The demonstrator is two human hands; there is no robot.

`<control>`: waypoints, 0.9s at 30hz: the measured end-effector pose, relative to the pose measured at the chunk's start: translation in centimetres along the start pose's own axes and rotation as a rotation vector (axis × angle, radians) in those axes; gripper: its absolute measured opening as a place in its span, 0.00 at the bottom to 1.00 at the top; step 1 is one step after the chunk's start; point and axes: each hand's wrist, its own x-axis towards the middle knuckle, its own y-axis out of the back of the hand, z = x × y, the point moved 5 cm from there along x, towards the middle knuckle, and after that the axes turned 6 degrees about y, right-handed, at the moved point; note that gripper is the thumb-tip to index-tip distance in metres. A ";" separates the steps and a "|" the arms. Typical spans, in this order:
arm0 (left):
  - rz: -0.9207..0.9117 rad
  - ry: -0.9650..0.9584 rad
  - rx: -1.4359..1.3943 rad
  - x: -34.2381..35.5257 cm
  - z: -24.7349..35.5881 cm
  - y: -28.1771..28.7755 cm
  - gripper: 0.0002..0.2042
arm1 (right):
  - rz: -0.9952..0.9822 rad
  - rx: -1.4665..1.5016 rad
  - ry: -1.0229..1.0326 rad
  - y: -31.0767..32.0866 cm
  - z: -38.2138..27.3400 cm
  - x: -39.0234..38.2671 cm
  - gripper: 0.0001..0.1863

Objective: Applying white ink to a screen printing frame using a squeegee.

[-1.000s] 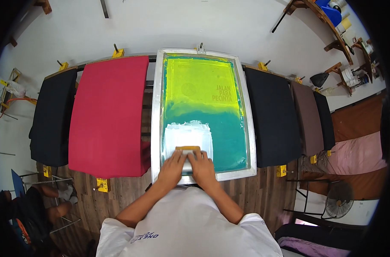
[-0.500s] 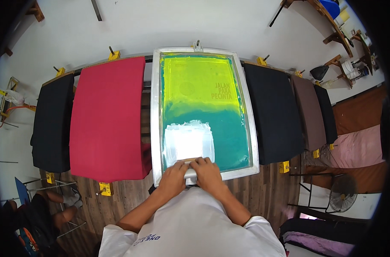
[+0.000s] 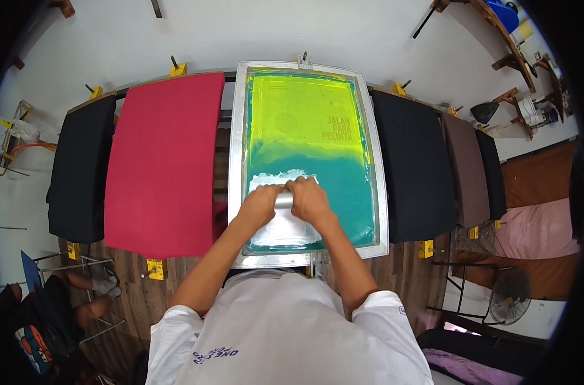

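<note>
The left hand [image 3: 260, 203], the right hand [image 3: 309, 196] and the squeegee [image 3: 283, 201] are farther from the person's body than half a second ago, shifted from the screen's near edge to the far end of the white patch. Largest in the middle is the metal-framed screen [image 3: 376, 160], its mesh bright yellow-green at the far side and teal nearer. Just left of it lies a red cloth-covered board [image 3: 166, 167]; just right, a black cloth-covered board [image 3: 412, 170]. The white patch [image 3: 280, 232] spreads over the mesh's near left part. Both hands' fingers curl closed around the squeegee, its silver surface showing between them; their tips are hidden.
</note>
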 end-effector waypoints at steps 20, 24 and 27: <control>0.006 -0.009 -0.059 -3.8 1.6 -0.7 0.27 | 0.079 -0.042 0.018 0.4 -1.9 -4.3 0.19; 0.098 -0.110 0.159 -9.4 0.6 -5.0 0.30 | 0.170 -0.008 0.080 -3.1 -2.8 -9.4 0.26; -0.077 -0.057 0.095 -12.8 2.2 -4.8 0.32 | 0.023 0.097 0.032 -2.6 -4.8 -12.6 0.26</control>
